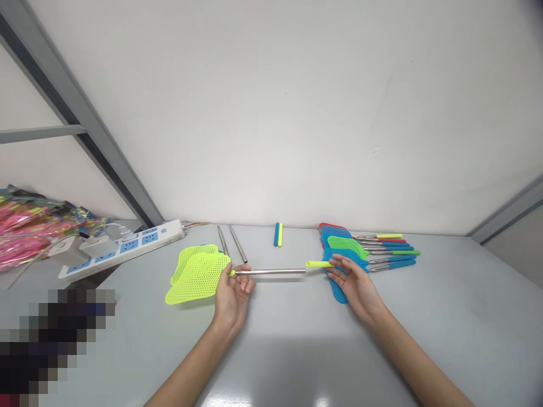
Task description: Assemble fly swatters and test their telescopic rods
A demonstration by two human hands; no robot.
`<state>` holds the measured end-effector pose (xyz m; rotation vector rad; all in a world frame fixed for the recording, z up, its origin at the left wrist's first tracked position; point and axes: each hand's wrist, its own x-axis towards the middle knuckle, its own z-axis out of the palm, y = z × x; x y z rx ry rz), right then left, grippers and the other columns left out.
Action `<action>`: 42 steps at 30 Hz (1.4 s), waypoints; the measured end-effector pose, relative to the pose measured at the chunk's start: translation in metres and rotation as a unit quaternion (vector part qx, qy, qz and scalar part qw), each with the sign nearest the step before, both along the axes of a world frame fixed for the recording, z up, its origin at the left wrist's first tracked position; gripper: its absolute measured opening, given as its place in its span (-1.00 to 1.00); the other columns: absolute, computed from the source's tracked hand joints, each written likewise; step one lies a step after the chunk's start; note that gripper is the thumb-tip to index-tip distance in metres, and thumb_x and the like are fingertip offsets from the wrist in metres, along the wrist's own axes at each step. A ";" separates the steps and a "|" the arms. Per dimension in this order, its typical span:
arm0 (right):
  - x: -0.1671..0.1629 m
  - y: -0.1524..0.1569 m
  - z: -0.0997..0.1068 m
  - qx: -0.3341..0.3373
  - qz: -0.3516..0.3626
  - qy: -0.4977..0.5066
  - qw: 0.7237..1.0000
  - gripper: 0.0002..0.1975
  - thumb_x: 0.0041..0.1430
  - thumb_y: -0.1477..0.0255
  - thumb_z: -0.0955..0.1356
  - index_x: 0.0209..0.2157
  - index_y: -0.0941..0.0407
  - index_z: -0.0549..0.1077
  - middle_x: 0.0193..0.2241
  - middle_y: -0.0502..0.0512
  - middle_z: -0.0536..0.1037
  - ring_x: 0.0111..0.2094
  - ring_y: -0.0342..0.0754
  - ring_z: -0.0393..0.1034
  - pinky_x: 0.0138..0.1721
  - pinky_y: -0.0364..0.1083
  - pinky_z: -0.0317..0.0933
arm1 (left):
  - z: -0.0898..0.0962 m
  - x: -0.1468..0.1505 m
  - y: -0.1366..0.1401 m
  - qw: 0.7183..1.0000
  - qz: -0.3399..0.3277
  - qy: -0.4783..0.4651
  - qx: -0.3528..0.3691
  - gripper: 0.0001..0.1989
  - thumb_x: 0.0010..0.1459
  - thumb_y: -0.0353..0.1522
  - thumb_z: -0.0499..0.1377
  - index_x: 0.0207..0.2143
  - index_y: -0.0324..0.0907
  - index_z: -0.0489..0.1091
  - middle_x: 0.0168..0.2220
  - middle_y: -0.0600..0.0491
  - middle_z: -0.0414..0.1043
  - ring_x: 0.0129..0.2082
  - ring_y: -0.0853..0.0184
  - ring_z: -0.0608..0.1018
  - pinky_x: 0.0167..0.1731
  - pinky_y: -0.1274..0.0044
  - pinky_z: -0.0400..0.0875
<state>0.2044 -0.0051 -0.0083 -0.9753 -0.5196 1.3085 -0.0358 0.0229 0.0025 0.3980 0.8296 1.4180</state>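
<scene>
My left hand (232,291) is closed around the neck of a yellow fly swatter (197,278), where its mesh head meets a thin metal rod (275,272). The rod points right, its bare end just short of a yellow handle sleeve (318,264). That sleeve is pinched in the fingers of my right hand (350,280), its open end facing the rod with a small gap between them. Beneath the held swatter lie another yellow swatter head (184,257) and a bit of blue one. Two loose metal rods (238,244) rest behind my left hand.
A blue sleeve (276,234) and a yellow sleeve (280,234) lie near the wall. Several swatters with handles (394,251) are piled at right, behind my right hand. A power strip (144,243) with plugs and plastic-wrapped goods (25,232) stand at left.
</scene>
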 end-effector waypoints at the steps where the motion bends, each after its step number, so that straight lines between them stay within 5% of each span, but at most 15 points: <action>1: 0.001 0.000 0.000 0.002 -0.002 -0.002 1.000 -0.83 -0.06 0.40 0.30 -0.38 0.11 0.45 -0.36 0.05 0.45 -0.28 -0.05 0.31 -0.24 -0.08 0.21 | 0.001 0.000 0.000 1.000 0.000 -0.004 -0.002 -0.73 0.00 -0.26 0.02 -0.59 -0.28 0.30 -0.78 0.19 0.07 -0.78 0.54 0.14 -0.69 0.64 0.15; 42: 0.001 -0.005 0.009 0.050 -0.007 -0.046 0.998 -0.86 -0.07 0.37 0.30 -0.48 0.12 0.46 -0.36 0.08 0.43 -0.22 -0.01 0.27 -0.19 -0.05 0.17 | 0.001 0.002 0.000 0.998 -0.013 0.031 0.056 -0.74 0.01 -0.24 0.05 -0.49 -0.28 0.35 -0.75 0.19 0.07 -0.72 0.54 0.18 -0.64 0.65 0.16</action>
